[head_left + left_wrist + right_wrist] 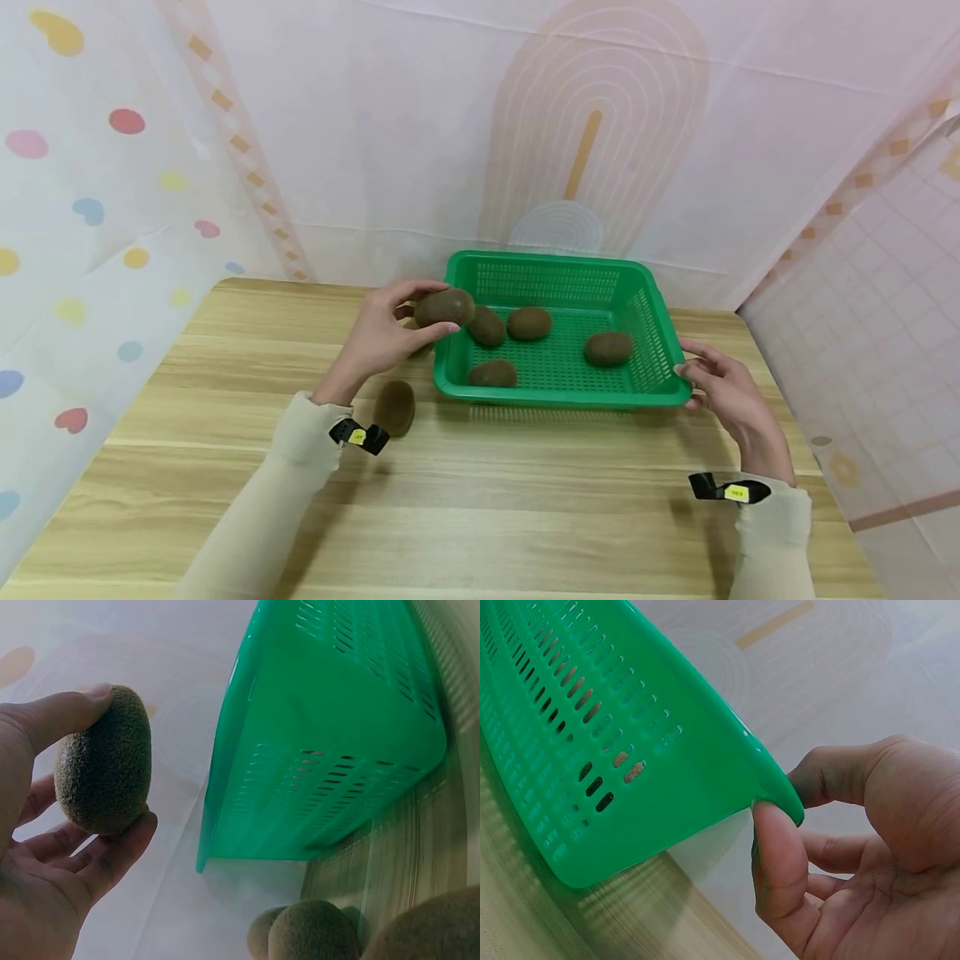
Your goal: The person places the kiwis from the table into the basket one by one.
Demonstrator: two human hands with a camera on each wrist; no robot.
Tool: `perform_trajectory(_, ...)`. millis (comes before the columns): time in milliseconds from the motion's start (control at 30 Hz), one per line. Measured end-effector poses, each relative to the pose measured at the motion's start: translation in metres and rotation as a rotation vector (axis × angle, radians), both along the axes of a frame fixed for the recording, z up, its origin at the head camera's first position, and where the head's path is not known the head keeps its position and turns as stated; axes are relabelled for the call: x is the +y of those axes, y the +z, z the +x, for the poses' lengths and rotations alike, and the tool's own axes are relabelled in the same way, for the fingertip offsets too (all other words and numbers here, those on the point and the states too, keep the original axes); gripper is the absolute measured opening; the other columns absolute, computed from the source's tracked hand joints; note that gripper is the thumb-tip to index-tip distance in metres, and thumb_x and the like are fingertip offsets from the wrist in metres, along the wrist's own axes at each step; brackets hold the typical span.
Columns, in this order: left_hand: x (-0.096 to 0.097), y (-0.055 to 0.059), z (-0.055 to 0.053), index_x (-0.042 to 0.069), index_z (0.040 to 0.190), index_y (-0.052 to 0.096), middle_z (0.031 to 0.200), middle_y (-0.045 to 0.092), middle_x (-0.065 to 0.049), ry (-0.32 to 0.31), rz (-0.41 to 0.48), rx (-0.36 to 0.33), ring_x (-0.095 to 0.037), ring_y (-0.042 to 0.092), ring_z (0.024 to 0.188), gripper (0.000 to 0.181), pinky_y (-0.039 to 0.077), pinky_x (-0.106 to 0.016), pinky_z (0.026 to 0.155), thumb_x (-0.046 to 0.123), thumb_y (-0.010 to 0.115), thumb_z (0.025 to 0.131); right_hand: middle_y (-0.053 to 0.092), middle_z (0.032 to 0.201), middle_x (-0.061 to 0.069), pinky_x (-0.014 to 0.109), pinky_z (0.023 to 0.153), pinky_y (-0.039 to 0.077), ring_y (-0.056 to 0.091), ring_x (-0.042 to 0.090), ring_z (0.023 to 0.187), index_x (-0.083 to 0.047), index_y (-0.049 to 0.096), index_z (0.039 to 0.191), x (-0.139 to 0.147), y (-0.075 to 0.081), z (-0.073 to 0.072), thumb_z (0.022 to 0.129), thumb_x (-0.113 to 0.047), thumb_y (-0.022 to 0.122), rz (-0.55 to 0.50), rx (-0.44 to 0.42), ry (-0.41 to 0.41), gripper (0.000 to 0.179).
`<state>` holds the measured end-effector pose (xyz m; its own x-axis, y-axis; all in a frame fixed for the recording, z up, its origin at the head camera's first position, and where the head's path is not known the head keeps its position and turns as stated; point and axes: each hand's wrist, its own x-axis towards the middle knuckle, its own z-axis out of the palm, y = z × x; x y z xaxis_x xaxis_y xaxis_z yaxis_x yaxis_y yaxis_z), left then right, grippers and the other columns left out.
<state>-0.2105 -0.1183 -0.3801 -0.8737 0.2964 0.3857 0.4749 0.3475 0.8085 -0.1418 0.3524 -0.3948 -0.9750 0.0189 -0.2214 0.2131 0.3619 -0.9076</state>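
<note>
A brown fuzzy kiwi [445, 308] is pinched between the thumb and fingers of my left hand [382, 332], raised beside the left rim of the green basket [555, 397]. The left wrist view shows that kiwi [105, 761] held above the table, outside the basket wall [337, 720]. My right hand [727, 390] grips the basket's right rim, thumb and fingers on either side of the edge, as the right wrist view shows [840, 855]. Inside the basket lie several kiwis, one at the right [608, 349] and the others toward the left [529, 323].
On the wooden table [480, 517], a loose kiwi [394, 407] lies left of the basket. Another is partly hidden behind my left hand; the left wrist view shows kiwis [315, 934] low beside the basket. A patterned cloth backdrop [375, 150] stands close behind the basket.
</note>
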Motion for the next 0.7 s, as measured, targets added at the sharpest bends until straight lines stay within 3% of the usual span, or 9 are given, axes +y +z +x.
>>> perform_trajectory(333,0.011,0.004,-0.004,0.020,0.128,0.070,0.126,0.070,0.000,0.005,-0.028,-0.033,-0.019,0.066,0.104,0.047,0.056,-0.042,0.091,0.029,0.086,0.085,0.063,0.101,-0.013,0.024,0.065,0.057,0.062,0.004,0.083,-0.002,0.036,0.158,0.001,0.001,0.000,0.107,-0.019,0.054,-0.005,0.002,-0.004,0.057)
perform_trajectory(533,0.020,0.006,-0.007,0.022,0.129,0.070,0.129,0.069,0.002,-0.002,-0.048,-0.039,-0.018,0.065,0.109,0.047,0.055,-0.041,0.093,0.033,0.085,0.085,0.063,0.101,-0.013,0.024,0.065,0.057,0.062,0.004,0.082,-0.002,0.036,0.157,0.001,0.001,0.000,0.106,-0.018,0.054,-0.009,0.000,-0.005,0.056)
perform_trajectory(700,0.026,0.006,-0.008,0.020,0.127,0.070,0.124,0.071,0.002,-0.019,-0.036,-0.033,-0.016,0.065,0.101,0.047,0.056,-0.038,0.087,0.032,0.087,0.084,0.064,0.101,-0.013,0.025,0.065,0.057,0.062,0.004,0.082,-0.002,0.037,0.157,0.000,0.001,0.000,0.107,-0.019,0.054,-0.008,0.005,0.000,0.056)
